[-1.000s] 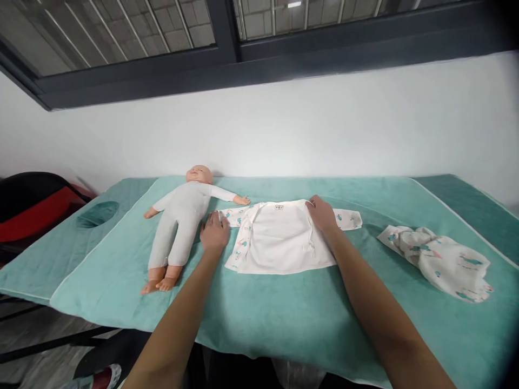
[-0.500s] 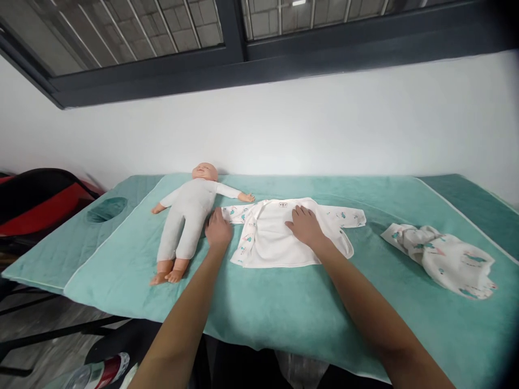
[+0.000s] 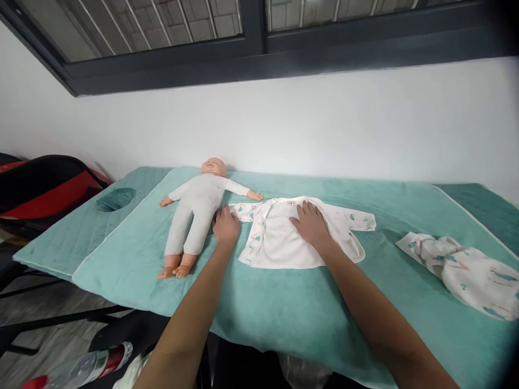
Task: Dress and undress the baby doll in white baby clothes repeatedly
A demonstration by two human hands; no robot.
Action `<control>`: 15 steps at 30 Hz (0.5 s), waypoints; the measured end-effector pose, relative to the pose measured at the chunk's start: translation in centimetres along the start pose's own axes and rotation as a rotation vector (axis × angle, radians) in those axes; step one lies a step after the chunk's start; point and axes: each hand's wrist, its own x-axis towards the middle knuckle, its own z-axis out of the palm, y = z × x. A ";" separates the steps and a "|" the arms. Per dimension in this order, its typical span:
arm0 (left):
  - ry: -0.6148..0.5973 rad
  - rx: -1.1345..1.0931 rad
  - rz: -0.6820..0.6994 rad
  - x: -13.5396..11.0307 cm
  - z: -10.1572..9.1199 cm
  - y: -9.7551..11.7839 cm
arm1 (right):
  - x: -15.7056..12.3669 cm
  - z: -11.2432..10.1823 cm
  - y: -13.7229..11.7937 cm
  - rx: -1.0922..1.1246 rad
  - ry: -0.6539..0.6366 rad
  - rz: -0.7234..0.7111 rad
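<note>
A white baby shirt with printed sleeves and a printed front edge lies spread on the green padded cover. My right hand rests flat on its upper middle, fingers slightly apart, just right of the small neck label. At the end of the left-hand sleeve, my left hand lies palm down with its fingers stretched forward, touching or beside the cuff. Close to its left is a baby doll in a pale grey body, on its back, arms spread, head toward the wall.
A crumpled white printed garment lies to the right on the green cover. The cover has a round hole at far left. Behind stands a white wall under a window. A red-black chair and a bottle are at the left.
The view has shifted, so the doll and clothes appear further right. My right hand sits slightly higher on the shirt, near the neckline. My left hand stays by the sleeve cuff.
</note>
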 end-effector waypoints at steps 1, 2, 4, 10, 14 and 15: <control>0.002 -0.005 0.000 0.0 0.0 0.0 | -0.6 -0.1 -0.6 0.009 -0.002 -0.046; 0.004 -0.010 0.003 0.0 0.1 -0.1 | -1.2 -0.2 -1.4 0.028 -0.016 -0.097; 0.005 -0.019 0.002 0.0 0.1 -0.1 | -2.8 -0.3 -3.2 0.082 -0.061 -0.180; 0.011 -0.018 0.003 0.2 -0.1 -0.2 | -8.2 -1.6 -3.6 0.257 -0.026 -0.306; 0.007 -0.038 0.026 0.3 0.0 -0.4 | -12.7 -3.4 2.4 0.239 0.078 -0.290; 0.009 -0.043 0.030 0.3 0.0 -0.4 | -13.8 -3.7 3.9 0.212 0.101 -0.285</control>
